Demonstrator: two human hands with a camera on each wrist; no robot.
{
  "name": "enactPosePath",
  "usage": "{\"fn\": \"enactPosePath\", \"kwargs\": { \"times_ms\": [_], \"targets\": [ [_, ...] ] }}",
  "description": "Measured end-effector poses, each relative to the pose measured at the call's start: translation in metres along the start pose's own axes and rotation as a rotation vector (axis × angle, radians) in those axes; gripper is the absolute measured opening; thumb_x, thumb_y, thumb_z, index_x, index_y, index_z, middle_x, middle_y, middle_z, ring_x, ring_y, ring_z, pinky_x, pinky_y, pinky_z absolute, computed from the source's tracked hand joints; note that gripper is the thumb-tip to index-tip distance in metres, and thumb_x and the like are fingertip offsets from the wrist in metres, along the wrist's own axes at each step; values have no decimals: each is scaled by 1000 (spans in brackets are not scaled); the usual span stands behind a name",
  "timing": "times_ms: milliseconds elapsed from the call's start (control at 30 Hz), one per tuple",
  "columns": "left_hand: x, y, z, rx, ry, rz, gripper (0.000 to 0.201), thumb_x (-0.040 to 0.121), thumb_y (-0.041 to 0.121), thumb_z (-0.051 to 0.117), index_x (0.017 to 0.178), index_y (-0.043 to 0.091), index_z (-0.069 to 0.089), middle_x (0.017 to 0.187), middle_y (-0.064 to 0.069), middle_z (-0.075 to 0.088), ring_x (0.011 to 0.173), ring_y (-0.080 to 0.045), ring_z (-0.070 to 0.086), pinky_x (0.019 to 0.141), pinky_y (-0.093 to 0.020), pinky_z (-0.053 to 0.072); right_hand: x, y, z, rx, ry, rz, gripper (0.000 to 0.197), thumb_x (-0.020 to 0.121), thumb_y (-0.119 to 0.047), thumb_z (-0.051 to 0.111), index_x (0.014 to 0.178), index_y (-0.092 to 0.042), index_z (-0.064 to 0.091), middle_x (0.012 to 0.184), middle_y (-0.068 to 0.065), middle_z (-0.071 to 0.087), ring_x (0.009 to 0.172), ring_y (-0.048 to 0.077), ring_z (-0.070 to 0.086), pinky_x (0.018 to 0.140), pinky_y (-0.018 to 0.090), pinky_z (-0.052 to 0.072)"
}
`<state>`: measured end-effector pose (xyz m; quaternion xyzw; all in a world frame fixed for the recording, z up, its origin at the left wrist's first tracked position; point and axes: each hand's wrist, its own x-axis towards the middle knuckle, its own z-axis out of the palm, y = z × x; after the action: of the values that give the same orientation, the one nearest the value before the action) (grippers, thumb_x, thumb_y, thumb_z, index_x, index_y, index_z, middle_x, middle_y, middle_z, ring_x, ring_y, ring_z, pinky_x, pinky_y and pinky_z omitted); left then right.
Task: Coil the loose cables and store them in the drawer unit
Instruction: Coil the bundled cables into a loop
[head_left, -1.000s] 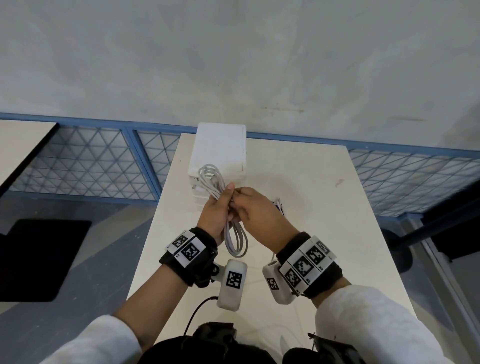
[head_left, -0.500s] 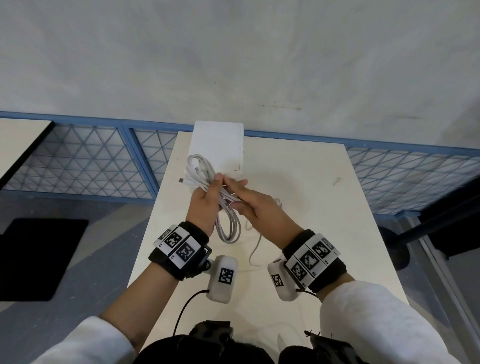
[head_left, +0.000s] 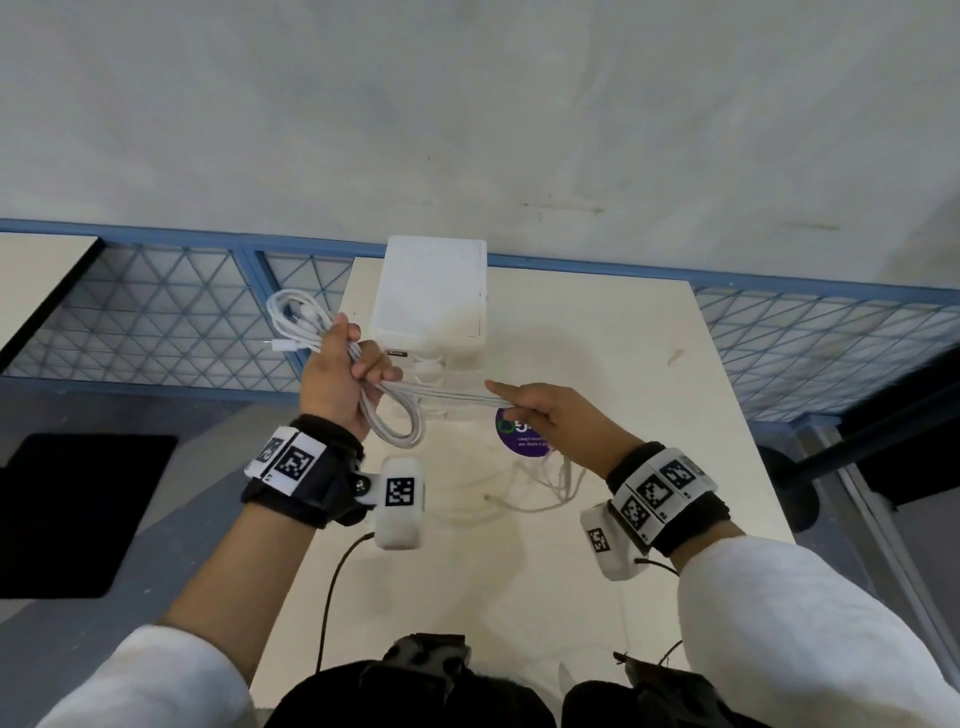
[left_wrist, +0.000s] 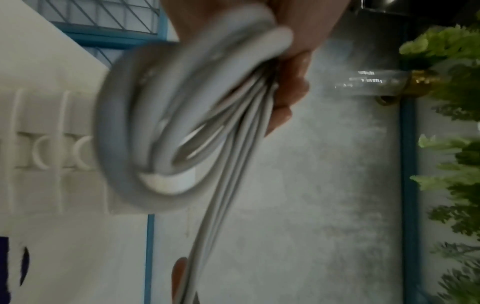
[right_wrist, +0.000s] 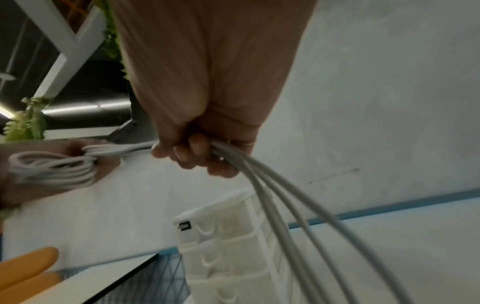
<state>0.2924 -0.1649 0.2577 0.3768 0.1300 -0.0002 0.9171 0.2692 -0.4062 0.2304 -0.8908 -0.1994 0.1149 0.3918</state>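
Note:
My left hand (head_left: 347, 374) grips a bundle of white cables (head_left: 306, 325) coiled into loops (left_wrist: 166, 115), held above the table's left edge. From it several strands (head_left: 452, 399) run taut to the right into my right hand (head_left: 524, 410), whose curled fingers (right_wrist: 197, 152) hold them (right_wrist: 272, 197). The loose remainder (head_left: 550, 483) trails down onto the table. The white drawer unit (head_left: 430, 296) stands at the table's far edge, just behind both hands; its drawer fronts (right_wrist: 228, 246) look closed.
The cream table (head_left: 649, 389) carries a round purple sticker (head_left: 522, 436) below my right hand. A blue mesh railing (head_left: 171, 322) runs behind the table against a grey wall. Another table corner (head_left: 36, 270) sits at far left, and a black mat (head_left: 72, 509) lies on the floor.
My hands have drawn apart: the left carried the coil up and left, the right slid rightward along the strands, pulling them taut. The purple sticker is now uncovered.

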Motion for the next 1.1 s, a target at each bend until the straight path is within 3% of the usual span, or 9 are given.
{"fn": "enactPosePath", "kwargs": {
  "times_ms": [200, 333, 400, 500, 600, 667, 833, 967, 1100],
  "targets": [
    [1, 2, -4, 12, 4, 24, 35, 94, 34, 35, 63, 21, 42, 34, 10, 30, 34, -6, 27, 37, -17, 32, 6, 17, -5, 43, 15, 104, 34, 94, -19, 51, 128, -20, 55, 96, -3, 61, 85, 3, 56, 75, 0, 39],
    [2, 13, -12, -21, 57, 104, 35, 95, 33, 35, 63, 21, 41, 35, 10, 31, 35, -7, 29, 40, -17, 35, 0, 20, -9, -37, -2, 177, 33, 95, -23, 48, 127, -22, 56, 104, 2, 63, 97, 16, 55, 82, 21, 39],
    [4, 12, -17, -40, 92, 150, 35, 94, 36, 36, 64, 20, 42, 37, 10, 34, 37, -7, 32, 44, -17, 38, -1, 12, -4, -280, -94, 176, 31, 97, -25, 44, 124, -23, 57, 112, 2, 65, 104, 21, 57, 79, 21, 34],
    [10, -1, -22, -32, 121, 183, 34, 93, 41, 38, 66, 21, 44, 40, 11, 36, 41, -7, 36, 48, -20, 43, 0, -6, 10, -642, -264, 50, 26, 96, -30, 43, 108, -20, 63, 100, 4, 70, 95, 25, 62, 69, 27, 35],
    [15, -14, -23, 29, 152, 197, 27, 92, 39, 42, 72, 21, 41, 43, 12, 39, 43, -7, 40, 53, -22, 46, 1, -19, 21, -776, -464, -38, 23, 93, -25, 49, 108, -14, 64, 100, 5, 69, 97, 24, 62, 71, 27, 34],
    [15, -24, -23, 157, 141, 235, 22, 92, 38, 42, 76, 23, 41, 44, 13, 41, 45, -6, 44, 57, -24, 45, 1, -28, 22, -801, -504, -96, 21, 93, -18, 50, 108, -14, 64, 101, 4, 68, 98, 22, 61, 70, 26, 31],
    [1, -50, -15, 539, -20, 309, 19, 91, 34, 41, 74, 28, 44, 48, 15, 49, 51, -3, 48, 64, -28, 40, 3, -57, 10, -503, -461, -195, 24, 91, -30, 52, 99, -11, 66, 87, 7, 62, 86, 22, 59, 76, 32, 43],
    [-9, -65, -5, 490, -37, 172, 24, 94, 30, 41, 71, 26, 46, 46, 13, 47, 49, -6, 47, 60, -28, 39, 12, -67, 6, -405, -358, -246, 27, 93, -33, 49, 100, -10, 63, 90, 10, 65, 86, 22, 59, 79, 33, 45],
    [-18, -70, 4, 469, -49, 31, 31, 92, 33, 45, 64, 20, 52, 48, 12, 53, 51, -7, 47, 63, -28, 39, 18, -65, 3, -463, -239, -198, 28, 94, -36, 46, 98, -11, 57, 83, 13, 64, 79, 28, 59, 71, 40, 45]
  ]
}}
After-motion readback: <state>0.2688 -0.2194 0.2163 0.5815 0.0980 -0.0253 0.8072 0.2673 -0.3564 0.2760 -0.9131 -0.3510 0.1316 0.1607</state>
